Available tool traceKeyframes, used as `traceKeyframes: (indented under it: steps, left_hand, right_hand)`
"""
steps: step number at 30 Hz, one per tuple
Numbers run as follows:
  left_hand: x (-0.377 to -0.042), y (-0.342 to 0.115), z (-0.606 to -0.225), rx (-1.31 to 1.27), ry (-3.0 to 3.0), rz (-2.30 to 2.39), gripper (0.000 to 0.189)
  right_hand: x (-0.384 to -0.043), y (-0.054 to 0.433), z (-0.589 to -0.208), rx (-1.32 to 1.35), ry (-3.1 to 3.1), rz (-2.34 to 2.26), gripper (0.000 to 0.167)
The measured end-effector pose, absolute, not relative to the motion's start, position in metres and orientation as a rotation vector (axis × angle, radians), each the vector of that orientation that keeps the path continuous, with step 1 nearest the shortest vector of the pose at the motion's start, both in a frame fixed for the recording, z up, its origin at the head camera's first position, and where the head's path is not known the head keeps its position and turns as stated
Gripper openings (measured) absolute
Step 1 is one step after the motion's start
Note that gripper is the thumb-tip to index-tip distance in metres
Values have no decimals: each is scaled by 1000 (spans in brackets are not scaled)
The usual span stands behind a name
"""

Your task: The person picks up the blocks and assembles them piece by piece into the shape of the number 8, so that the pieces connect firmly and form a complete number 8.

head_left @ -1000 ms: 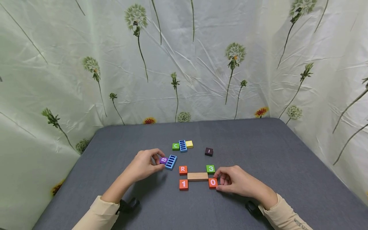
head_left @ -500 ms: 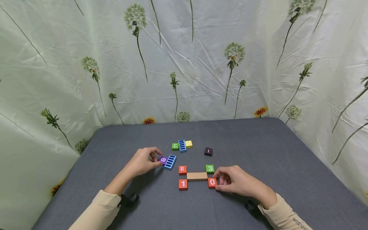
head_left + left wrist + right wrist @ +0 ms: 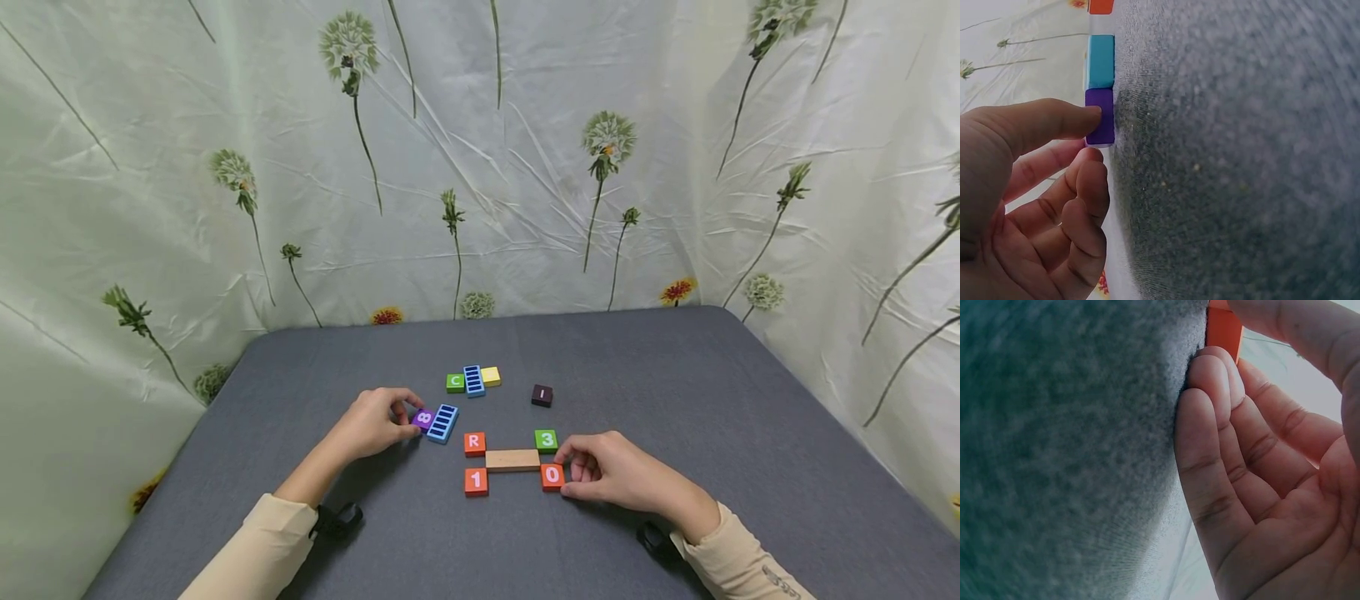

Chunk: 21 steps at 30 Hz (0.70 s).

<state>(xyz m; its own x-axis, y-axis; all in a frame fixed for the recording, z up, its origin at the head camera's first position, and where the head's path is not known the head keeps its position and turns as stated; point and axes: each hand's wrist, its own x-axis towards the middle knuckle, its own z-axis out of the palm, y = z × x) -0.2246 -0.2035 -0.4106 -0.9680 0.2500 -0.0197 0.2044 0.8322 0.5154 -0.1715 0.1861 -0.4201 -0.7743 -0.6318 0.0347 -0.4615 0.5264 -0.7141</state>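
Purple 8 block (image 3: 423, 419) lies left of the middle of the scene, with the red 0 block (image 3: 552, 476) to its right and nearer. Behind everything hangs a pale cloth (image 3: 525, 167) printed with dandelions and stems. In front of it spreads the dark grey surface (image 3: 622, 358). Two beige sleeves come in from the near side, the left sleeve (image 3: 255, 542) and the right sleeve (image 3: 738, 550).

The left hand (image 3: 375, 425) pinches the purple block, its thumb on the near side and a finger at the far side. The right hand (image 3: 611, 471) pinches the red 0 block at its right side between thumb and index finger; the right wrist view crops the block, so the exact contact of that index finger is hard to judge.

The largest piece is a wooden plank (image 3: 512, 461), lying left to right. At its left end sit the red R block (image 3: 475, 444), far, and the red 1 block (image 3: 476, 482), near; at its right end, the green 3 block (image 3: 546, 441), far, and the 0 block, near. A slanted blue slab (image 3: 442, 423) touches the purple block's right side. Farther off, a second blue slab (image 3: 473, 381) stands between a green C block (image 3: 455, 382) and a yellow block (image 3: 491, 377). To their right and nearer, well apart, lies a small dark block (image 3: 542, 396) with a white stroke.
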Motion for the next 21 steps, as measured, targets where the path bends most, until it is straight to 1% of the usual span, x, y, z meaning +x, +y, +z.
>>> traceKeyframes:
  steps: [12, 21]
  left_hand:
    - [-225, -211, -412, 365, 2937, 783, 25]
    - [-220, -222, -413, 415, 2937, 798, 23]
  right_hand:
    - [-173, 186, -420, -908, 2532, -1079, 23]
    - [-172, 186, -419, -921, 2532, -1090, 22]
